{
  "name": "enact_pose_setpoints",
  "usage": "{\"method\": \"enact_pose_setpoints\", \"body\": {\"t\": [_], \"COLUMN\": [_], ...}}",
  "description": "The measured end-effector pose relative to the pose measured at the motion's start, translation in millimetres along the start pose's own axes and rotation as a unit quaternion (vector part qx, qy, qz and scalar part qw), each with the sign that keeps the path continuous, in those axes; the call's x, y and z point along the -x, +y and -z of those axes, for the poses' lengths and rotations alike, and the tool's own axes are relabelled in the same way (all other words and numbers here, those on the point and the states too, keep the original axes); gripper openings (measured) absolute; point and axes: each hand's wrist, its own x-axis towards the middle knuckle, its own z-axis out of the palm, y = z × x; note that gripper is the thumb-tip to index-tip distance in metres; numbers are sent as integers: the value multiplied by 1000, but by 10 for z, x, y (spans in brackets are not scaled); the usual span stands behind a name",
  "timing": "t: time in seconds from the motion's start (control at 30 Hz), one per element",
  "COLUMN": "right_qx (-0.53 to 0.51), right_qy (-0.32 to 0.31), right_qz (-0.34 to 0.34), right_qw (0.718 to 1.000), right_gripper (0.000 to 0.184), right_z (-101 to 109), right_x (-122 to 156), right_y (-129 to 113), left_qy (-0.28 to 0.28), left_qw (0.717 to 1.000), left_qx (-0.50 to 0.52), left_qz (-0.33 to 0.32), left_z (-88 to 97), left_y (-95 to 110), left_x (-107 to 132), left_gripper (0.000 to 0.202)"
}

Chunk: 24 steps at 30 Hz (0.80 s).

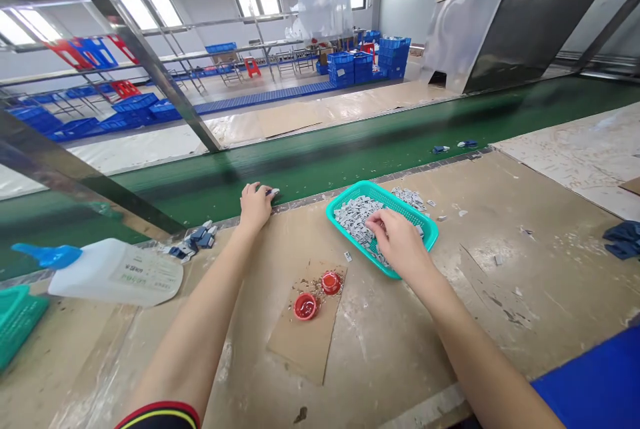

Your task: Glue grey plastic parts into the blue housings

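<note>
My left hand (256, 205) rests at the near edge of the green conveyor belt, its fingers closed round a small dark-blue and white piece (273, 193). My right hand (397, 237) reaches into a teal plastic basket (429, 235), thumb and fingertips pinched together over a heap of small grey-white plastic pieces (356, 215). Whether a piece is between those fingertips is hidden. Below the basket, two small red cups (305, 307) stand on a cardboard scrap (305, 349); the nearer one holds shiny liquid. One loose grey piece (348, 256) lies beside the basket.
A white bottle with a blue nozzle (125, 272) lies on its side at left, near several dark-blue pieces (200, 239). More grey pieces (409, 198) lie behind the basket. Blue pieces (467, 144) sit on the green belt (320, 155). A slanted metal post (155, 75) rises at left.
</note>
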Motion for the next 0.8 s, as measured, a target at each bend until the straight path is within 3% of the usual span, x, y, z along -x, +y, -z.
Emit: {"method": "enact_pose_setpoints", "body": {"t": [0.1,0.23,0.27,0.37,0.4,0.43,0.57,0.8], "right_qx": [-234,-364,-372,-383,-383,-381,-369,-363], "right_qy": [21,-80,-105,-146,-150,-150,-147,-144], "right_qz": [-2,-18,-17,-30,-42,-56,-81,-107], "right_qw": [972,928,922,912,910,910,914,914], "right_gripper": [17,17,17,15,14,14,13,16], "right_z": [-34,-193,-240,-365,-394,-415,-440,-509], "right_x": [140,314,336,354,351,348,359,462], "right_y": [-118,-304,-332,-351,-344,-336,-339,-377], "left_qy": [46,48,33,-10,-10,-2,27,43], "left_qw": [992,958,937,811,775,756,735,714], "left_qx": [118,278,340,558,597,614,634,656], "left_qz": [8,44,65,176,207,226,239,240], "left_z": [44,196,252,430,482,527,617,550], "left_y": [136,304,339,413,426,434,427,404], "left_x": [210,761,928,1393,1517,1618,1815,1848], "left_gripper": [28,44,45,36,33,30,24,25]}}
